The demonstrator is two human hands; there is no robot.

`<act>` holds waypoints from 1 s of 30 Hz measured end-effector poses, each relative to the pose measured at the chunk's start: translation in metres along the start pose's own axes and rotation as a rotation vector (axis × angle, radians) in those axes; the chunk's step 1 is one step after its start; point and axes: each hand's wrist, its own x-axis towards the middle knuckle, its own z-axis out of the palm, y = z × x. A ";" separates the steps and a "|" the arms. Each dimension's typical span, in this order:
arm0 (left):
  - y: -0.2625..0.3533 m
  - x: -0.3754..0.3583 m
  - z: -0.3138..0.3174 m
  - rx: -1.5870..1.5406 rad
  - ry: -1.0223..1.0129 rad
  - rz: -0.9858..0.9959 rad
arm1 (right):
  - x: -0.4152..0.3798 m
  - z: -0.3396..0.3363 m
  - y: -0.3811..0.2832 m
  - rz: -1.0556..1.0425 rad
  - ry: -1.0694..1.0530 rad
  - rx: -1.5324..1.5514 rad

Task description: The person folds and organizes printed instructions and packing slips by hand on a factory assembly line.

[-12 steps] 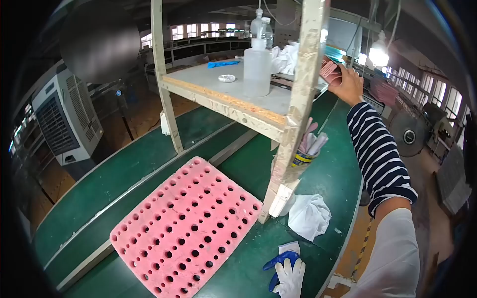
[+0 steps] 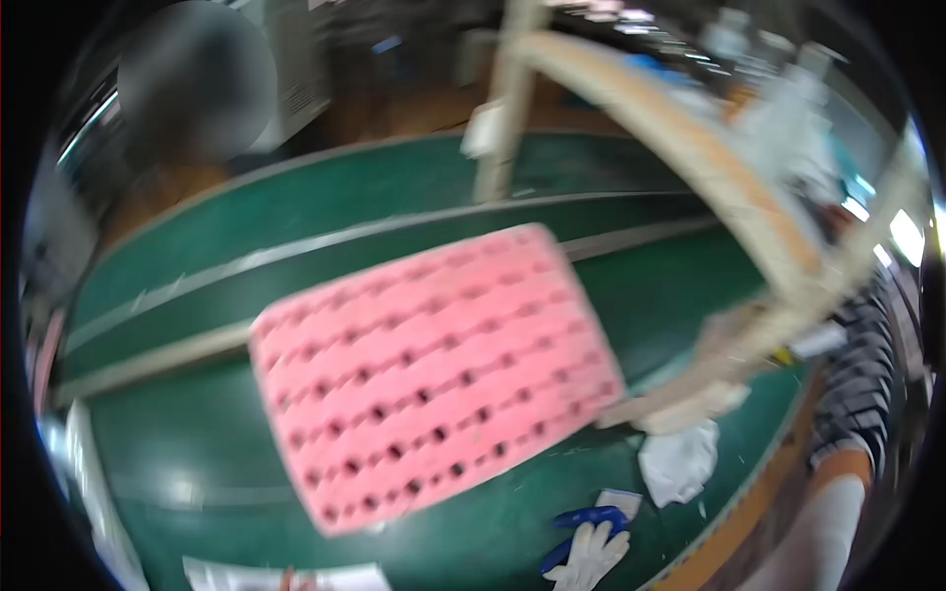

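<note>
The view is blurred by head motion. A pink foam tray [image 2: 434, 374] full of round holes lies flat on the green belt [image 2: 394, 207], in the middle of the picture. My right arm, in a white cuff and striped sleeve [image 2: 855, 394], runs up the right edge behind the wooden shelf frame [image 2: 729, 187]; the hand itself is hidden. My left hand does not show. A white glove [image 2: 589, 554] lies limp on a blue item [image 2: 591, 520] near the front edge, below the tray.
A crumpled white cloth [image 2: 680, 461] sits by the foot of the shelf post. A white sheet [image 2: 276, 576] lies at the bottom edge. Blurred bottles [image 2: 778, 108] stand on the shelf. Another person's blurred shape is at the top left.
The view has swung left and down, so the tray now sits in the centre. My right hand, which was reaching to pink pieces on the shelf, has left the picture.
</note>
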 end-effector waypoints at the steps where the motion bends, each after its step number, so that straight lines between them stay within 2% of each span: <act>1: -0.001 0.000 -0.003 0.011 0.095 0.028 | -0.034 0.001 -0.031 -0.047 -0.028 0.037; 3: 0.003 0.008 -0.023 0.040 0.287 0.080 | -0.103 0.006 -0.090 -0.134 -0.186 0.117; 5: 0.000 0.002 -0.025 -0.068 0.130 0.072 | -0.173 0.016 -0.133 -0.186 -0.412 0.171; 6: -0.002 0.000 -0.021 -0.143 0.230 0.088 | -0.206 0.021 -0.151 -0.208 -0.522 0.178; 9: -0.006 0.006 -0.017 -0.145 0.263 0.139 | -0.271 0.036 -0.189 -0.223 -0.741 0.176; 13: -0.006 0.007 -0.009 -0.189 0.466 0.215 | -0.300 0.041 -0.212 -0.204 -0.821 0.131; 18: -0.005 0.006 -0.013 -0.198 0.515 0.243 | -0.304 0.015 -0.233 -0.172 -0.805 0.074; 22: -0.007 0.003 -0.011 -0.201 0.534 0.245 | -0.311 -0.033 -0.274 -0.120 -0.764 0.095; 25: -0.007 0.003 -0.009 -0.213 0.542 0.245 | -0.355 -0.049 -0.348 0.024 -0.951 0.353; 26: -0.008 0.003 -0.008 -0.226 0.512 0.234 | -0.392 -0.037 -0.362 0.276 -1.082 0.636; 27: -0.006 0.006 -0.007 -0.225 0.512 0.240 | -0.414 -0.034 -0.397 -0.514 -0.907 0.685; 28: -0.007 0.005 -0.007 -0.213 0.511 0.235 | -0.427 -0.033 -0.434 -0.684 -0.941 0.835; 29: -0.008 0.004 -0.008 -0.203 0.507 0.229 | -0.442 -0.035 -0.465 -0.678 -1.005 0.944; 30: -0.007 0.003 -0.009 -0.188 0.522 0.225 | -0.460 -0.032 -0.488 -0.666 -0.982 0.952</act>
